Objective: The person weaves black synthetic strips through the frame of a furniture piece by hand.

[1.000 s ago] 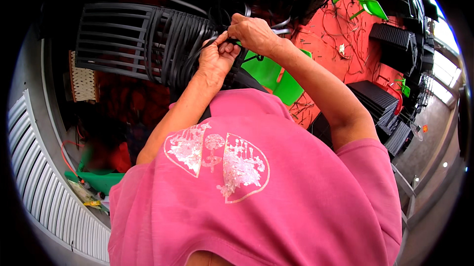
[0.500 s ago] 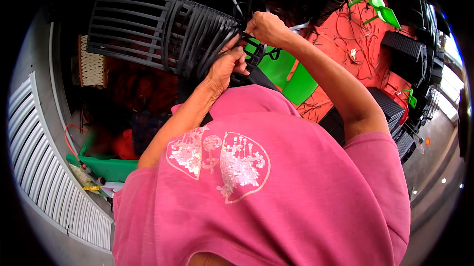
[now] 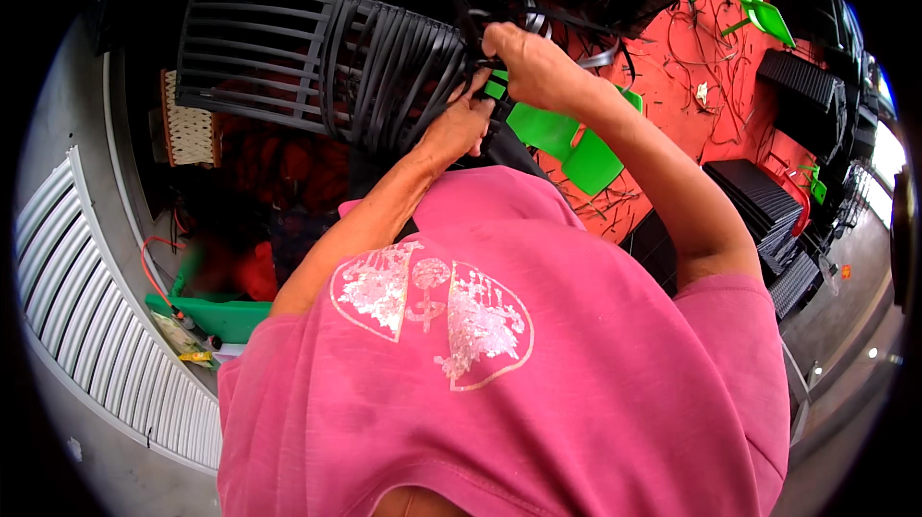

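Strips (image 3: 384, 66) of black, ribbon-like material lie bunched across the end of a slatted black frame (image 3: 322, 56) nearest the worker's hands; its other end reaches off to the person's left, bare slats showing. From where I stand, the two hands are close together at that bunched end. The left hand (image 3: 459, 128) has fingers stretched to the frame's edge, probably to steady it, though I cannot tell whether they grip. The right hand (image 3: 533, 66) is curled beside it, seemingly pinched on a strip, perhaps to keep it taut. Holding the frame ahead of the chest likely leaves both elbows room. A green chair (image 3: 588, 167) stands just beyond, on the red floor (image 3: 663, 75).
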